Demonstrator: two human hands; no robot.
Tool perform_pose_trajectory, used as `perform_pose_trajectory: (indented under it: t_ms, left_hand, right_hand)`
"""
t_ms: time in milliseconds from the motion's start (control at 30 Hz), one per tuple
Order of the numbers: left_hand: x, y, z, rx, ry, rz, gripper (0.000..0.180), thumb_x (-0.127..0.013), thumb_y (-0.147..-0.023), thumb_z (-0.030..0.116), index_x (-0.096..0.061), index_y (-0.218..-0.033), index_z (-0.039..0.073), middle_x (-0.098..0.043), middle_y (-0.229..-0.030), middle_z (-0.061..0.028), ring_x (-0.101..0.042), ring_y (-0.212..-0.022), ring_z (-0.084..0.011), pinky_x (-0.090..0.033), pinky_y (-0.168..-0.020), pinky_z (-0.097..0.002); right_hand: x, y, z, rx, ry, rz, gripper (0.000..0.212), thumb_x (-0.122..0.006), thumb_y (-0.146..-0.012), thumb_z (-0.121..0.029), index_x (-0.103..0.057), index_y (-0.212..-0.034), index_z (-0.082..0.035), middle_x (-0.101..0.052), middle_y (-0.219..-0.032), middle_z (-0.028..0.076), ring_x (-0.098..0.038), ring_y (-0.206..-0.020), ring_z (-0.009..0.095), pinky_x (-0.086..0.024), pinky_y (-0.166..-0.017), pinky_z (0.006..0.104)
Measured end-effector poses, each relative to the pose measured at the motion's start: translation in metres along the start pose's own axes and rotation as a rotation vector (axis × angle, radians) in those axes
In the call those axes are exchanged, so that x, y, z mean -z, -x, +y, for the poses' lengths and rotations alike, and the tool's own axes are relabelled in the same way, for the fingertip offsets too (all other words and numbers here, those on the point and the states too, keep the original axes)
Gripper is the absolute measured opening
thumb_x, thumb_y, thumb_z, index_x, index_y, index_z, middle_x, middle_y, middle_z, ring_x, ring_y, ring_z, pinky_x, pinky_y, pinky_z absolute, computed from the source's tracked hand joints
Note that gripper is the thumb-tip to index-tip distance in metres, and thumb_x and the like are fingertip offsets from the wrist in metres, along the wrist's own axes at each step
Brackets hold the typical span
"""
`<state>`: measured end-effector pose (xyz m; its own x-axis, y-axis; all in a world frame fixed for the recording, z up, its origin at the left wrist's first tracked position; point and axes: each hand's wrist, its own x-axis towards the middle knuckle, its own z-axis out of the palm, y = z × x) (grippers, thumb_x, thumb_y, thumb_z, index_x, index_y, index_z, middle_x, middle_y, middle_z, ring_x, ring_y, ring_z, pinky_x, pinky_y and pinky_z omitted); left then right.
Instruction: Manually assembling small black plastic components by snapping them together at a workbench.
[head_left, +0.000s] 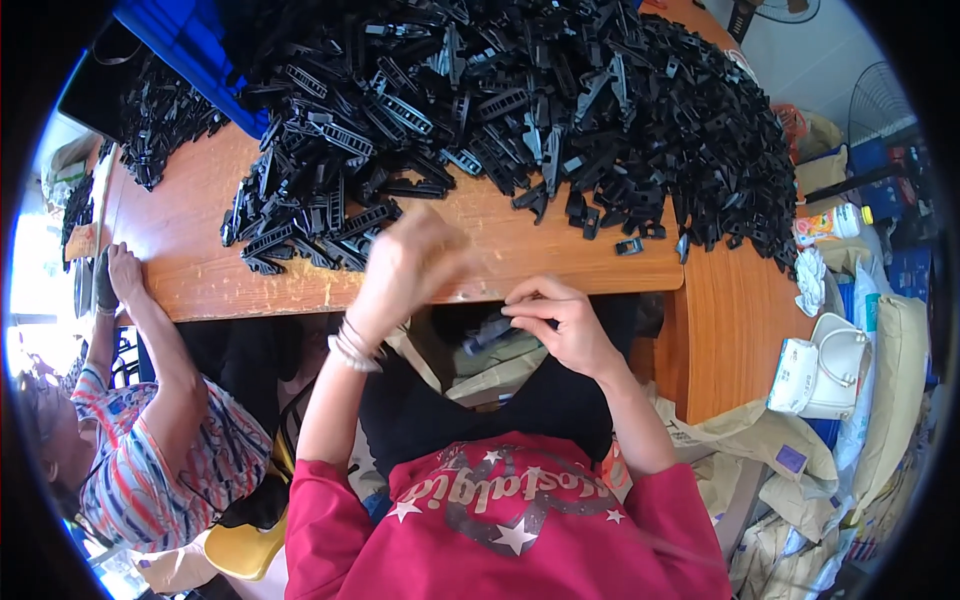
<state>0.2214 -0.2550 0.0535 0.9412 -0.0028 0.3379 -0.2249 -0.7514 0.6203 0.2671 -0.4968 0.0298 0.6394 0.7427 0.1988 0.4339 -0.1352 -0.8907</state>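
Observation:
My left hand [415, 258], smeared by motion, is over the table's front edge, just in front of the heap of black plastic parts [400, 110]. Its fingers are too blurred to read. Beyond that edge, closer to me, my right hand [565, 325] pinches thumb and forefinger on a small dark plastic part, mostly hidden by the fingertips. A blurred dark elongated piece [488, 335] shows just below those fingertips; whether it is held or falling I cannot tell. Underneath, above my lap, lies an open beige bag [490, 375]. Long ladder-like parts and smaller clips make up the heap.
A blue bin [190, 50] leans at the back left of the wooden table [560, 255]. To the left, another person [170, 440] sits with hands at the table edge. On the right are a white handbag [825, 370], a bottle [835, 225] and several beige sacks [890, 400].

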Motion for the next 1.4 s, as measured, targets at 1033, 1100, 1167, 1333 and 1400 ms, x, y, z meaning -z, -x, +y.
perform_pose_trajectory:
  t_ms: [1033, 1100, 1167, 1333, 1400]
  left_hand:
    - [-0.029, 0.022, 0.008, 0.070, 0.190, 0.014, 0.020, -0.072, -0.079, -0.001, -0.071, -0.099, -0.002, -0.064, -0.095, -0.0112, -0.066, -0.079, -0.0254, -0.052, -0.069, -0.0334]
    - [-0.028, 0.021, 0.008, 0.078, 0.206, -0.004, 0.020, -0.072, -0.079, -0.001, -0.070, -0.099, -0.002, -0.064, -0.095, -0.0113, -0.066, -0.079, -0.0255, -0.053, -0.069, -0.0333]
    - [-0.030, 0.019, 0.012, 0.045, 0.219, -0.022, 0.020, -0.072, -0.079, -0.001, -0.070, -0.099, -0.003, -0.064, -0.095, -0.0114, -0.066, -0.079, -0.0256, -0.053, -0.069, -0.0327]
    - [-0.027, 0.019, 0.010, 0.023, 0.236, -0.054, 0.024, -0.076, -0.079, 0.005, -0.069, -0.101, -0.004, -0.064, -0.098, -0.0108, -0.066, -0.078, -0.0229, -0.053, -0.068, -0.0315]
    - [-0.009, 0.021, 0.009, 0.038, 0.237, -0.042, 0.027, -0.078, -0.079, 0.012, -0.070, -0.101, -0.002, -0.065, -0.098, -0.0109, -0.066, -0.079, -0.0242, -0.054, -0.069, -0.0329]
  right_hand:
    - [0.015, -0.024, 0.009, -0.248, -0.043, 0.166, 0.026, -0.076, -0.077, 0.002, -0.073, -0.103, 0.002, -0.057, -0.080, 0.005, -0.053, -0.070, 0.012, -0.044, -0.062, 0.0266]
    - [0.014, -0.027, 0.010, -0.131, 0.020, 0.162, 0.028, -0.078, -0.073, 0.003, -0.073, -0.101, 0.002, -0.060, -0.088, 0.006, -0.056, -0.079, 0.015, -0.046, -0.066, 0.0287]
    - [0.009, -0.033, 0.008, -0.064, 0.043, 0.129, 0.029, -0.077, -0.073, 0.004, -0.073, -0.102, 0.003, -0.059, -0.090, 0.005, -0.055, -0.080, 0.015, -0.045, -0.069, 0.0273]
    - [0.005, -0.033, 0.000, -0.175, -0.037, 0.081, 0.031, -0.076, -0.073, 0.004, -0.072, -0.104, 0.003, -0.059, -0.092, 0.007, -0.056, -0.082, 0.019, -0.046, -0.074, 0.0277]
    - [0.005, -0.017, -0.003, -0.058, 0.083, 0.001, 0.031, -0.076, -0.073, 0.003, -0.073, -0.104, 0.000, -0.062, -0.090, 0.008, -0.060, -0.086, 0.021, -0.047, -0.075, 0.0299]
